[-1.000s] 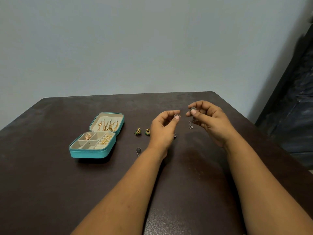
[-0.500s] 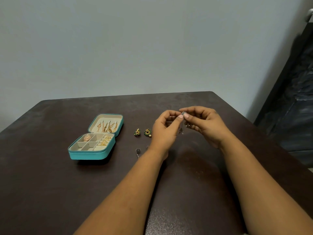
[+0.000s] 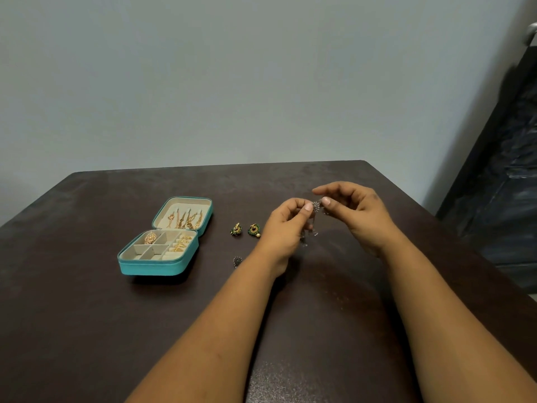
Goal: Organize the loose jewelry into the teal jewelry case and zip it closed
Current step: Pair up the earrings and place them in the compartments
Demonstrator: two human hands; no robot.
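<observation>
Here my two hands meet above the dark brown wooden table (image 3: 87,315), working one small silver-grey starburst earring (image 3: 316,205) between them. My left hand (image 3: 286,225) pinches one side of it with thumb and forefinger, the other fingers curled under; my right hand (image 3: 357,212) pinches the other side between thumb and forefinger tip, its remaining fingers loosely arched above. I judge the two-handed hold is there to fit or free a tiny back piece, something too small for one hand; whether a part is actually coming off is too fine to see. Dangling silver bits (image 3: 305,238) hang just below the left hand, blurred.

The square teal zip jewelry case (image 3: 151,267) lies open well to the left, lid flat back, so its compartments can be reached from above. Gold drop earrings (image 3: 186,219) line the lid, a round gold pendant (image 3: 150,237) sits in a rear compartment, and small gold pieces (image 3: 181,244) fill the right-hand slots; the front compartments look unfilled. Between case and hands lies a pair of green-and-gold earrings (image 3: 245,229), and nearer me a second small silver starburst earring (image 3: 237,260), all loose on the table.

Against a second ago, my hands have come together from slightly apart, and the piece that hung from my right fingers is now held by both. Case and loose pieces have not moved.
</observation>
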